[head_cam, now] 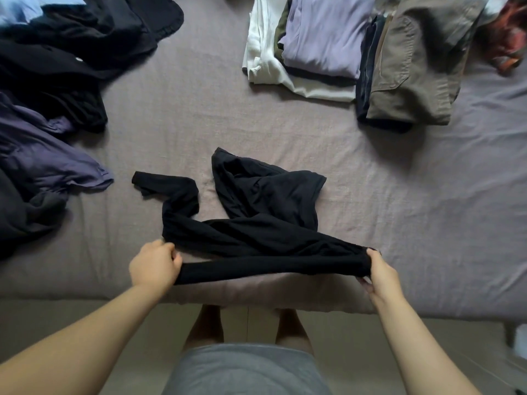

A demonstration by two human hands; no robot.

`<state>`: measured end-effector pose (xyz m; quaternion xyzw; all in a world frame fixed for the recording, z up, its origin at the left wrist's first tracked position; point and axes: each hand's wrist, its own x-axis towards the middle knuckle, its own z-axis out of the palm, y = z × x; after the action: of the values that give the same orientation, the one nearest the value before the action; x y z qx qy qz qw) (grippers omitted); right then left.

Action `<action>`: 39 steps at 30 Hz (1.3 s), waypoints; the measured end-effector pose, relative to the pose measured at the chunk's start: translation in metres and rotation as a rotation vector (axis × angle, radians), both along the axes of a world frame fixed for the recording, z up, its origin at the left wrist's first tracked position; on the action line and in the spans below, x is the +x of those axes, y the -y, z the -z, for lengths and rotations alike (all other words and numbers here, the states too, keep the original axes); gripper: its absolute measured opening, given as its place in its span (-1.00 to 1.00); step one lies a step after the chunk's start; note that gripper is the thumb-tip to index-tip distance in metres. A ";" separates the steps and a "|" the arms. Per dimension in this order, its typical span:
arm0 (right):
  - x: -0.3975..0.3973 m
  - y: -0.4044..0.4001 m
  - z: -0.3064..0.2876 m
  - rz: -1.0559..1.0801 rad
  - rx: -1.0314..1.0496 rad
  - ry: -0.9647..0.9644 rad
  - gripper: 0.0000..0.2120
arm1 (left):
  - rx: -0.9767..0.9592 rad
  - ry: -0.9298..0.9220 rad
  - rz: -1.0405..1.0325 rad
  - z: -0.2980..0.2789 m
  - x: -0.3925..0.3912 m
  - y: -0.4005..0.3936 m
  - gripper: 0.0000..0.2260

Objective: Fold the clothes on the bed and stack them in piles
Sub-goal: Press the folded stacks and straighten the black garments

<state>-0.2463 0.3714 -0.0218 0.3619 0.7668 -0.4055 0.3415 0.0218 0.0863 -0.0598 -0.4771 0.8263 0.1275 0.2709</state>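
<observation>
A black long-sleeved garment (256, 223) lies crumpled on the mauve bed sheet (399, 209) near the front edge. My left hand (155, 265) grips one end of its near hem, and my right hand (380, 269) pinches the other end, so the hem is stretched taut between them just above the bed's edge. One sleeve trails off to the left. At the back right stand two folded piles: one topped by a lilac garment (322, 32) over white and dark pieces, the other topped by olive-brown trousers (413, 67).
A heap of unfolded dark clothes (62, 52) with a purple-grey piece (42, 155) fills the left side. A red patterned cloth (507, 38) lies at the far right. Bare sheet stretches between the heap and the piles. My legs stand against the bed's front edge.
</observation>
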 end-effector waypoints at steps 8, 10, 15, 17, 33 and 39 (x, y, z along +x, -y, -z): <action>0.015 0.016 0.019 -0.921 0.228 -0.260 -0.66 | 0.246 0.042 0.248 0.010 -0.032 -0.031 -0.78; 0.017 0.044 0.024 -1.151 0.056 -0.324 -0.65 | 0.307 -0.104 0.242 0.011 -0.053 -0.041 -0.80; 0.026 0.100 0.042 -1.686 0.270 -0.006 -0.49 | 0.457 -0.267 0.341 0.012 -0.091 -0.069 -0.73; 0.034 0.108 0.036 -1.890 0.355 0.029 -0.61 | 0.414 -0.314 0.404 0.011 -0.097 -0.078 -0.42; 0.007 0.098 -0.014 -1.381 -0.147 -0.288 -0.84 | 0.758 -0.627 0.081 -0.050 -0.137 -0.034 -0.80; 0.006 0.112 -0.041 -0.849 -0.602 0.033 -0.92 | 0.318 -0.374 0.178 -0.052 -0.134 -0.027 -0.56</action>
<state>-0.2400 0.2598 0.0196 -0.0890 0.6900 -0.4283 0.5767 -0.1126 0.1134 -0.0080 -0.3220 0.8704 0.3174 0.1950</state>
